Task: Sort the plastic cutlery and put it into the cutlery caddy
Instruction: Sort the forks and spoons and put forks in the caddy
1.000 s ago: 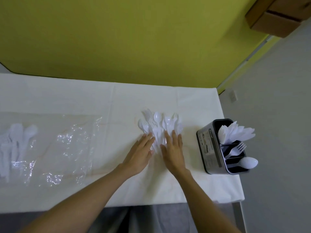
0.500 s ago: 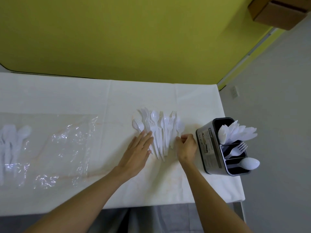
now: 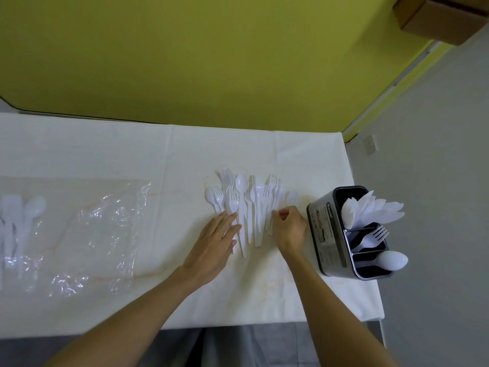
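Near centre on the surface (image 3: 105, 154), left hand (image 3: 211, 242) lies flat, grip spread, resting on the cutlery pile (image 3: 246, 202); right hand (image 3: 289, 229), grip curled, pinches a spoon (image 3: 292, 198) handle at the pile's right edge. Just right stands the cutlery caddy (image 3: 324, 234).

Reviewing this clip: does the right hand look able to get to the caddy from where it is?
Probably yes. The right hand, pinching a spoon, is right beside the caddy, with only bare tablecloth between them.
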`<state>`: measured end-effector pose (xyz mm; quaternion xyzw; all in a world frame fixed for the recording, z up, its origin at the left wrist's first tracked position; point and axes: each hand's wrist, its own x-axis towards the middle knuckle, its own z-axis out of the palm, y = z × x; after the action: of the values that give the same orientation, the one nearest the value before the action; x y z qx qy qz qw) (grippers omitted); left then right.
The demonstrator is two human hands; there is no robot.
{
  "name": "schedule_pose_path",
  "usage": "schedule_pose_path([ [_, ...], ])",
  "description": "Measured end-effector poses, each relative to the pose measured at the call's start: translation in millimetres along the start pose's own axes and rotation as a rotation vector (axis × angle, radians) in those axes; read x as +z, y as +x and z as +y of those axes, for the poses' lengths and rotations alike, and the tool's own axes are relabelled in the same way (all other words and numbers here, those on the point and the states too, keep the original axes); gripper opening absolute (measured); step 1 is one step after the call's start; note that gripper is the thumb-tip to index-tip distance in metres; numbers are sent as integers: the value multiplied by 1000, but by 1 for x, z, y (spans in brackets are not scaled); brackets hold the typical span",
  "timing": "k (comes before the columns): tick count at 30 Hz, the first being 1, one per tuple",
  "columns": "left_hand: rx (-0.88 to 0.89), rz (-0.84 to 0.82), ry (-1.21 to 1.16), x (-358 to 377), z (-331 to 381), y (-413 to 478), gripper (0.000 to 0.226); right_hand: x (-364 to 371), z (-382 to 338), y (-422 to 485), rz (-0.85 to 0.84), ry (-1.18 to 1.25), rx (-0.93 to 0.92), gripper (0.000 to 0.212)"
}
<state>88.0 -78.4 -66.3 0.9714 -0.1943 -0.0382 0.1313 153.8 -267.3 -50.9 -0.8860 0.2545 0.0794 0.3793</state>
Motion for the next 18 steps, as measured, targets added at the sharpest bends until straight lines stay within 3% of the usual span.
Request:
schedule_pose_path([
  [5,-133,149,-243,-12,14,8,31,-10,-4,7,-65,-41,22,7],
  [11,-303,188,-508,-16,25,16,26,-17,-5,10,-138,-104,-22,16],
  [18,-367,183,-572,-17,24,15,26,-15,-14,22,-176,-209,-16,18],
])
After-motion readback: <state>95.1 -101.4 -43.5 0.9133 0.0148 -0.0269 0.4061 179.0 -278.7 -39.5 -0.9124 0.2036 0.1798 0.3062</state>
